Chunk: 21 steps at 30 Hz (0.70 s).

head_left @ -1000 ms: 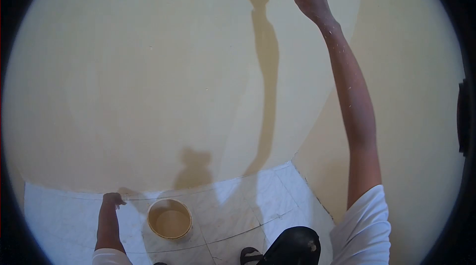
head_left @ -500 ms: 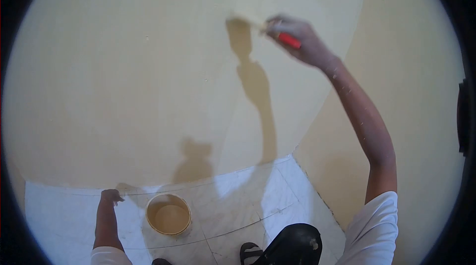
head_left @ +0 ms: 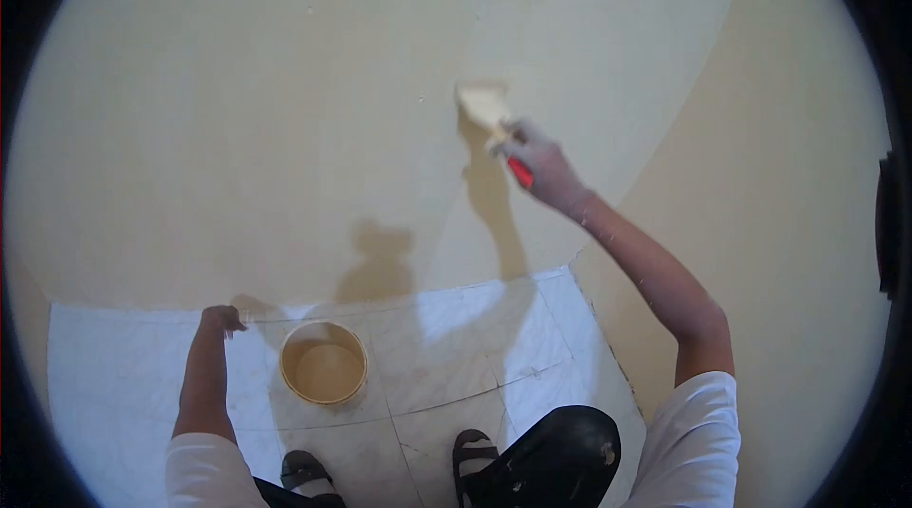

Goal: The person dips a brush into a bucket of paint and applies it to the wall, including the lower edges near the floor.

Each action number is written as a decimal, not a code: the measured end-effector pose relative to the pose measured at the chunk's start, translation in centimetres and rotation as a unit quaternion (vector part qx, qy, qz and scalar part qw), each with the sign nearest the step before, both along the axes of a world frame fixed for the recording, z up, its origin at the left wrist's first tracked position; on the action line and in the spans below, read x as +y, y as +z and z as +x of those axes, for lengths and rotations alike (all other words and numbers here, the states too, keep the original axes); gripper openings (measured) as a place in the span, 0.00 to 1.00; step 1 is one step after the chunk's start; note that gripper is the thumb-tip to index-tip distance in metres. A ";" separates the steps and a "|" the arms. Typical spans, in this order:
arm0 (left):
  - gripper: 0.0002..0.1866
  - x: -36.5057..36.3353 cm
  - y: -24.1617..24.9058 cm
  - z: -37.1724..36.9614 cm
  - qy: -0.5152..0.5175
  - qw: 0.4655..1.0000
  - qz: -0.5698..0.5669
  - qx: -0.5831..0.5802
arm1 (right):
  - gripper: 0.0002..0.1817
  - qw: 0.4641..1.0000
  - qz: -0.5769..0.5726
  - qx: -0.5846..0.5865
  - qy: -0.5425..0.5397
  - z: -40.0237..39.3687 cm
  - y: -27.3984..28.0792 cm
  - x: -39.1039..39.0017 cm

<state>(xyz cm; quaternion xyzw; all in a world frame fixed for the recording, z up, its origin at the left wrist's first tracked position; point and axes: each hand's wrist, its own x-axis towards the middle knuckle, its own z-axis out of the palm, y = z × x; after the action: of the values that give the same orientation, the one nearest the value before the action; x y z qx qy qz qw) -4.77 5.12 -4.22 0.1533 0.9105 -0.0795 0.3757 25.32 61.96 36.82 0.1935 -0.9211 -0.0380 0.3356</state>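
Observation:
My right hand (head_left: pixel 540 161) is wrapped round the red handle of a paintbrush (head_left: pixel 484 104). The brush's pale, paint-coated bristles are against the cream wall (head_left: pixel 237 128), tips pointing up and to the left. Pale paint smears coat the fingers, and small specks dot the forearm. Lower left, my left hand (head_left: pixel 223 320) hangs above the floor with its fingers drooping loosely and nothing visible in them. Just right of that hand, a round bucket (head_left: pixel 283 366) stands on the floor, partly filled with beige paint.
White marbled tiles (head_left: pixel 437 385) cover the floor up to the wall. A second wall (head_left: pixel 760 223) meets the first in a corner at the right. My sandalled feet and a dark, paint-spotted knee (head_left: pixel 570 446) are at the bottom. Shadows of my arm and head fall on the wall.
My right hand has brought the paintbrush lower, and its bristles now show broadside against the wall. The view has tilted down, so the bucket and floor sit higher. My left hand still hangs beside the bucket.

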 end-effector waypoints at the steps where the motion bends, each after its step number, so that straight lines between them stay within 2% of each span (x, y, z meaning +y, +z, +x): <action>1: 0.22 0.0 0.6 0.4 0.008 1.000 0.005 0.005 | 0.13 0.996 -0.037 -0.075 0.010 0.8 -1.7 -1.1; 4: 0.22 0.7 1.5 0.7 0.000 1.000 -0.004 0.012 | 0.13 0.987 -0.015 -0.157 0.032 0.6 -1.1 -2.0; 6: 0.22 1.4 2.3 1.3 -0.008 1.000 -0.007 0.020 | 0.13 0.995 -0.024 -0.083 0.047 1.5 3.5 -2.9; 7: 0.22 1.5 2.6 1.8 -0.006 1.000 -0.006 0.025 | 0.13 0.998 0.003 0.005 0.061 1.3 6.2 -2.7; 8: 0.22 1.5 2.9 2.0 -0.004 0.999 -0.007 0.031 | 0.13 0.992 0.027 0.094 0.076 1.1 9.2 -2.4; 11: 0.22 2.8 4.0 2.6 -0.017 1.000 -0.006 0.017 | 0.11 0.959 0.101 0.261 0.039 -0.2 16.8 -2.3; 13: 0.22 3.3 2.9 1.7 -0.007 1.000 0.004 0.011 | 0.09 0.967 0.041 0.243 0.058 -1.9 17.2 -2.2; 15: 0.22 3.2 1.9 1.0 0.010 1.000 0.028 -0.002 | 0.08 0.971 0.083 0.222 0.022 -3.5 12.5 -2.3; 17: 0.19 2.9 0.8 0.6 0.017 0.999 0.043 -0.003 | 0.09 0.985 0.088 0.147 0.003 -3.3 5.5 -3.4; 21: 0.19 2.1 2.8 2.1 -0.005 1.000 0.018 0.004 | 0.10 0.995 0.086 0.046 0.021 -2.5 -7.9 -3.9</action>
<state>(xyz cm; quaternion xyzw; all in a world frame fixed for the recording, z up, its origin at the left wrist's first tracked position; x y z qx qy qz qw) -2.67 7.26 -1.39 0.1643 0.9127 -0.0658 0.3684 22.79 58.04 28.94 0.2393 -0.8935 -0.1191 0.3608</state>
